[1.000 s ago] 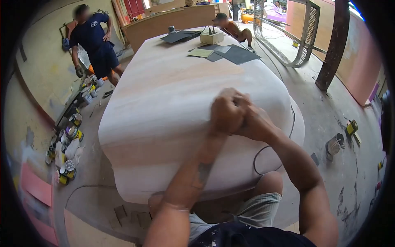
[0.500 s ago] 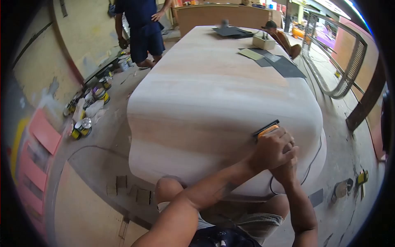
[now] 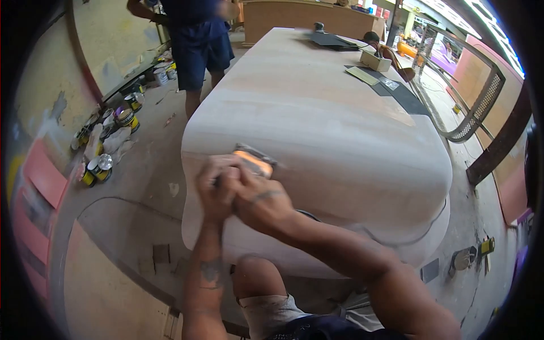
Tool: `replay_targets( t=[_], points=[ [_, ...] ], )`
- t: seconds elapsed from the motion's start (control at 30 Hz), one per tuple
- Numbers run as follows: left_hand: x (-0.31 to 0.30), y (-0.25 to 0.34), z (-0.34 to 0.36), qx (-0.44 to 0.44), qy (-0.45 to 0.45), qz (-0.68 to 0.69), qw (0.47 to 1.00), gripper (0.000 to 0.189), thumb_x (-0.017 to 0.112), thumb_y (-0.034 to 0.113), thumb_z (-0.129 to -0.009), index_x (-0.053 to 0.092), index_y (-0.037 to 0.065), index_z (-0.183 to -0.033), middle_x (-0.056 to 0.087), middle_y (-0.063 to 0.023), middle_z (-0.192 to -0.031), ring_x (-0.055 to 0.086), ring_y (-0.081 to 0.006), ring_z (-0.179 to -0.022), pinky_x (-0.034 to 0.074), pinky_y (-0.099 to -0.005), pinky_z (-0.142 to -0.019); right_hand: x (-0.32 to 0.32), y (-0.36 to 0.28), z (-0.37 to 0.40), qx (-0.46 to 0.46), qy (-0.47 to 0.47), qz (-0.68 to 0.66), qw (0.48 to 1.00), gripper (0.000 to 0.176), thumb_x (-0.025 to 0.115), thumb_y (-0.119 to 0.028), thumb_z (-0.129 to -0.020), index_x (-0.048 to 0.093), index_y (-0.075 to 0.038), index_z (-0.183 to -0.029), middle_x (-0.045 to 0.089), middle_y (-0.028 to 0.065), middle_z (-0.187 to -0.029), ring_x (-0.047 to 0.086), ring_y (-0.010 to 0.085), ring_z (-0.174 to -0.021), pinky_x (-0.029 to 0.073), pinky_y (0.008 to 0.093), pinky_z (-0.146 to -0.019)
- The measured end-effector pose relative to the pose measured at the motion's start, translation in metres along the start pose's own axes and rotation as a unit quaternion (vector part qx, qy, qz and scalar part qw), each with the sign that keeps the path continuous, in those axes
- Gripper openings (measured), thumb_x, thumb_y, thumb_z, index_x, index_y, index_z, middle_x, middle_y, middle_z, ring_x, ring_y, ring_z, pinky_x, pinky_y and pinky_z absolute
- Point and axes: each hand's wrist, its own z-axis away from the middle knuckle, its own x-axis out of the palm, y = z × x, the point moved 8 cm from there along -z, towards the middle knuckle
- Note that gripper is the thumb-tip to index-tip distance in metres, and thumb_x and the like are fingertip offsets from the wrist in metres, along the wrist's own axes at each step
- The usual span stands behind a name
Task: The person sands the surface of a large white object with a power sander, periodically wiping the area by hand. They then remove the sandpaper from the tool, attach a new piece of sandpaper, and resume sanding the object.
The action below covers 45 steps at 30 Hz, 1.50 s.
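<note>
A small orange and black power sander (image 3: 253,163) lies against the curved white front of a large panel (image 3: 317,130), near its left side. My right hand (image 3: 263,201) is closed round the sander's body. My left hand (image 3: 216,184) is closed at its rear end, pressed up against the right hand and slightly blurred. The fingers of both hands overlap and hide most of the tool's grip. From under my right forearm a dark cord (image 3: 408,242) runs over the panel toward its right edge.
Dark sandpaper sheets (image 3: 416,101) and a small box (image 3: 375,60) lie on the panel's far right. A person in dark shorts (image 3: 203,54) stands at the far left; another crouches behind the panel. Paint cans (image 3: 127,119) line the left wall. A metal frame (image 3: 479,105) stands right.
Both hands have carried the sander from the panel's right side across to its left. The cord has shifted with it. The standing person has moved slightly.
</note>
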Motion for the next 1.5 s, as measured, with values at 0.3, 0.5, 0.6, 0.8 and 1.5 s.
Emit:
replay_targets(
  t=[0.3, 0.5, 0.6, 0.8, 1.5],
  points=[
    [-0.118, -0.057, -0.016, -0.116, 0.082, -0.002, 0.990, 0.036, 0.049, 0.024, -0.106, 0.071, -0.004, -0.110, 0.073, -0.0121, -0.107, 0.068, -0.0213, -0.100, 0.053, -0.0359, -0.094, 0.064, -0.075, -0.103, -0.069, -0.045, 0.035, 0.996, 0.068, 0.066, -0.018, -0.095, 0.043, -0.001, -0.157, 0.045, 0.0260, -0.156, 0.072, 0.0369, -0.113, 0.062, 0.0414, -0.088],
    [-0.024, -0.025, 0.006, -0.084, 0.036, -0.005, 0.996, 0.022, 0.061, 0.019, -0.103, 0.073, 0.002, -0.109, 0.073, -0.0090, -0.106, 0.069, -0.0220, -0.103, 0.053, -0.0376, -0.094, 0.010, -0.011, -0.019, -0.069, 0.043, 0.068, 0.994, 0.064, 0.067, -0.019, -0.093, 0.048, 0.000, -0.151, 0.046, 0.0229, -0.159, 0.071, 0.0299, -0.119, 0.065, 0.0405, -0.082],
    [0.061, 0.018, 0.018, -0.035, 0.019, 0.042, 0.998, 0.017, 0.070, 0.020, -0.099, 0.074, 0.004, -0.103, 0.075, -0.0101, -0.105, 0.070, -0.0233, -0.103, 0.054, -0.0407, -0.096, -0.048, 0.031, 0.050, -0.005, 0.037, 0.051, 0.998, 0.056, 0.073, -0.019, -0.088, 0.054, 0.000, -0.137, 0.059, 0.0199, -0.143, 0.075, 0.0308, -0.108, 0.066, 0.0404, -0.073],
    [0.230, 0.107, 0.049, 0.031, -0.074, 0.136, 0.987, 0.023, 0.074, 0.026, -0.095, 0.071, 0.004, -0.102, 0.072, -0.0135, -0.101, 0.070, -0.0292, -0.099, 0.055, -0.0441, -0.093, -0.126, 0.118, 0.189, 0.122, 0.028, 0.041, 0.991, 0.060, 0.083, -0.024, -0.082, 0.057, -0.006, -0.133, 0.065, 0.0207, -0.128, 0.071, 0.0401, -0.105, 0.062, 0.0506, -0.079],
    [0.168, 0.071, 0.018, -0.034, -0.069, 0.135, 0.988, 0.027, 0.075, 0.030, -0.093, 0.072, 0.003, -0.095, 0.074, -0.0157, -0.097, 0.071, -0.0296, -0.094, 0.056, -0.0424, -0.089, -0.107, 0.087, 0.121, 0.174, 0.026, 0.018, 0.984, 0.061, 0.082, -0.022, -0.083, 0.056, -0.007, -0.137, 0.066, 0.0172, -0.131, 0.067, 0.0402, -0.113, 0.059, 0.0490, -0.086]
  ],
)
